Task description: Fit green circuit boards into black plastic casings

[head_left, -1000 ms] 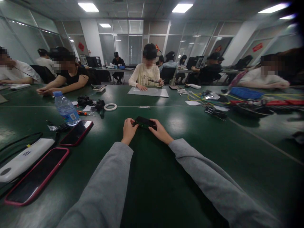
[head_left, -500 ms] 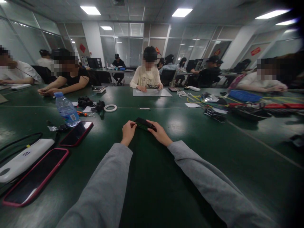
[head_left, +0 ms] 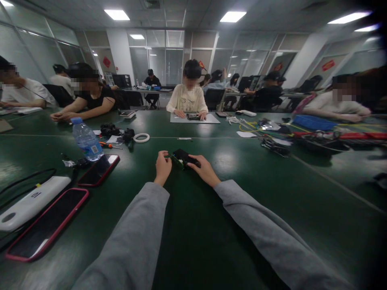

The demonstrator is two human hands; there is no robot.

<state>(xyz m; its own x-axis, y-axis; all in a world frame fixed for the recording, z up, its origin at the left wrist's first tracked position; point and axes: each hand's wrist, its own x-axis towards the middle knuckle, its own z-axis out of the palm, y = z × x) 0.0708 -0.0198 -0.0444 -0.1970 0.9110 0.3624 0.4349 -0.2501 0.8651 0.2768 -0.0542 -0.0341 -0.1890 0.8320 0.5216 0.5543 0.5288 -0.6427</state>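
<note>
In the head view, my right hand (head_left: 204, 169) grips a small black electronic device (head_left: 181, 154) by its right end, thumb toward me. A green circuit board (head_left: 179, 162) shows along the device's near side, with a few pale parts on it. Just left of the device is my left hand (head_left: 163, 166), its fingers partly bent and apart, with nothing visible in them. A narrow gap seems to separate its fingertips from the board's left edge. Both hands are above the dark green table (head_left: 193, 225).
On my left are a water bottle (head_left: 86, 141), two phones with red edges, a white power bank (head_left: 33, 203), a screwdriver (head_left: 110, 146) and a tape roll (head_left: 141, 138). Cables and a blue tray (head_left: 314, 122) lie right. A person (head_left: 189, 96) sits opposite at a white board.
My left hand has let go of the device's left end and moved slightly left. The device has tilted in my right hand, showing more of the green board.
</note>
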